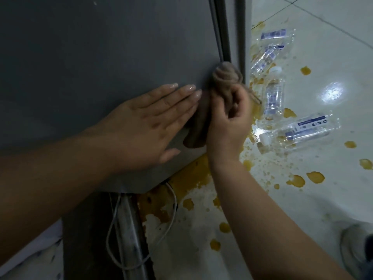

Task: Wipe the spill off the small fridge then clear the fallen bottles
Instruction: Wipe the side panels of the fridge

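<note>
Brown bunched cloth (203,110) gripped by right hand (229,120) on grey fridge top (90,57); left hand (149,122) flat, fingers straight.

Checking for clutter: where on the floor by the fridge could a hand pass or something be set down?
Bare tile lies at the far upper right, beyond the fallen bottles. It is crowded along the fridge edge, where bottles lie in the orange spill, and behind it around the white cable.

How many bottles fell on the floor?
4 that I can see, all on the tiled floor right of the fridge: top bottle, second bottle, third bottle, nearest bottle. More could be hidden behind the hands.
</note>
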{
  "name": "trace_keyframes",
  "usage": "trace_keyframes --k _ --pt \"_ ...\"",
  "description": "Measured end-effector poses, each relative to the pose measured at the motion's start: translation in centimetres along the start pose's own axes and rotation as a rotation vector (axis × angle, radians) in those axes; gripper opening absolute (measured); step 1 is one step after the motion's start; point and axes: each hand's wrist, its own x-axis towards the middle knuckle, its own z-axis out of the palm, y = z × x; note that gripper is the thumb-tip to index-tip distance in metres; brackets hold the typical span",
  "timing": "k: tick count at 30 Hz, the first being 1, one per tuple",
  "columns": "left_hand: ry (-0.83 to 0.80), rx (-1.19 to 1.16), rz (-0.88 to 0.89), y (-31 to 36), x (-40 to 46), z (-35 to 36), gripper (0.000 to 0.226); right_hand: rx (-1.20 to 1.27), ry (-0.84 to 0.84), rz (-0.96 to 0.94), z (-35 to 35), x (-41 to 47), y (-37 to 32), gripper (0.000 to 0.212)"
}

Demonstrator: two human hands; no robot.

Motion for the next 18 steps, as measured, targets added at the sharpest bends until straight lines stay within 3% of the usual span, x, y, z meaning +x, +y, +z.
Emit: trace_keyframes --k 2,4,8,11,15,18 --pt "-0.018 0.014 -0.019 0.0 -0.3 0.2 0.073 0.046 0.115 0.141 -0.6 0.7 1.6 0.028" --pt "-0.030 0.018 -0.030 0.2 -0.4 0.3 0.073 0.032 0.204 0.352 -1.2 0.7 3.8 0.016" --pt "-0.024 -0.008 -0.020 0.6 -0.2 0.4 0.071 0.150 0.298 0.825 -2.7 1.0 7.0 0.030" --pt "-0.027 -0.126 -0.056 0.4 -0.3 0.3 0.068 0.067 0.231 0.794 -2.9 1.0 6.3 0.026" --pt "-0.013 -0.122 -0.043 0.1 -0.2 0.8 0.066 0.060 0.080 0.544 -0.7 -1.8 4.1 0.020" --pt "0.001 -0.239 -0.138 1.0 -0.3 1.6 0.064 0.108 0.103 0.474 -0.2 -2.4 4.5 0.019"
